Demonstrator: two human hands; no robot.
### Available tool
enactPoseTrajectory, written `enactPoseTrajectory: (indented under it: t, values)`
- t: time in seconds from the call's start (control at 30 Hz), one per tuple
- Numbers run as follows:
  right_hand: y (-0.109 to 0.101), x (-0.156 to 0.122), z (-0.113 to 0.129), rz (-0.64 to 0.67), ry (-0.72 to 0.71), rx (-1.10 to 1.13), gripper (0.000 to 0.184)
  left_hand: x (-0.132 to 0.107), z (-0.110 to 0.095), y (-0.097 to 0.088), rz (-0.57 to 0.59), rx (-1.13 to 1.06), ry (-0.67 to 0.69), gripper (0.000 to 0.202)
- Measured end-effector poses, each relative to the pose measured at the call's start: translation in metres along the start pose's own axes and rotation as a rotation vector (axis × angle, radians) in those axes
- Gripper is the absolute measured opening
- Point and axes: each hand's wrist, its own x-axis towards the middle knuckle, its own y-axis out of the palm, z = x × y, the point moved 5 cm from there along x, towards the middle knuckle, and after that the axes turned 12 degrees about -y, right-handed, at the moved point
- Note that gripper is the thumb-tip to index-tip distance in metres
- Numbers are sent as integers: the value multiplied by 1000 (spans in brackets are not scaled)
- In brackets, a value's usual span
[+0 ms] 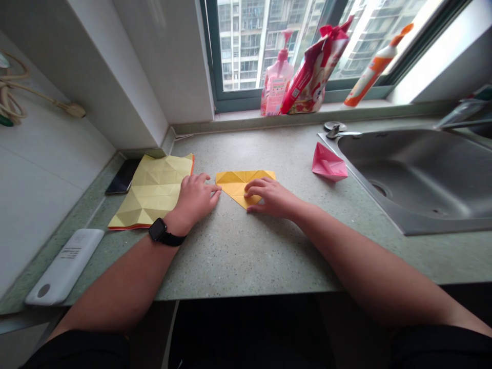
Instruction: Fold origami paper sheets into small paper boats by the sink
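Left hand [194, 200]: open, flat on the desk [230, 251], fingertips at the edge of the yellow paper triangle [230, 185], holding nothing.
Right hand [272, 197]: open, fingers resting on the triangle, not gripping.
Triangle: on the desk between the hands, point toward the person.
Nearby: creased paper sheet [151, 192] left; pink origami [328, 163] beside the sink [415, 174].
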Motion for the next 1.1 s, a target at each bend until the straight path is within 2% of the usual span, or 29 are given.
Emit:
enactPoseTrajectory:
  t: [0.17, 0.33, 0.43, 0.57, 0.63, 0.7, 0.9, 1.1]
  values:
    - [0, 0, 0, -4, -5, -6, 25, 3, 7, 3, -31, 13, -44, 27]
    - [0, 0, 0, -4, -16, -15, 25, 5, 8, 1, -82, -4, -4, 30]
    - [-1, -1, 1, -14, -29, -27, 25, 1, -6, -3, -74, -173, 148, 32]
    - [-3, -1, 4, -27, -57, -25, 13, -16, -35, -1, 108, -367, 473, 33]
    - [-4, -1, 5, -27, -68, -29, 17, -23, -43, 3, 190, -370, 546, 34]
    - [-5, -1, 6, -36, -62, -46, 22, -24, -44, 6, 219, -326, 533, 36]
    - [-11, -3, 11, -24, -24, -131, 32, -18, -36, 11, 201, -142, 338, 37]
    - [-9, -2, 29, 58, -144, 16, 39, -16, -32, 13, 183, -104, 264, 37]
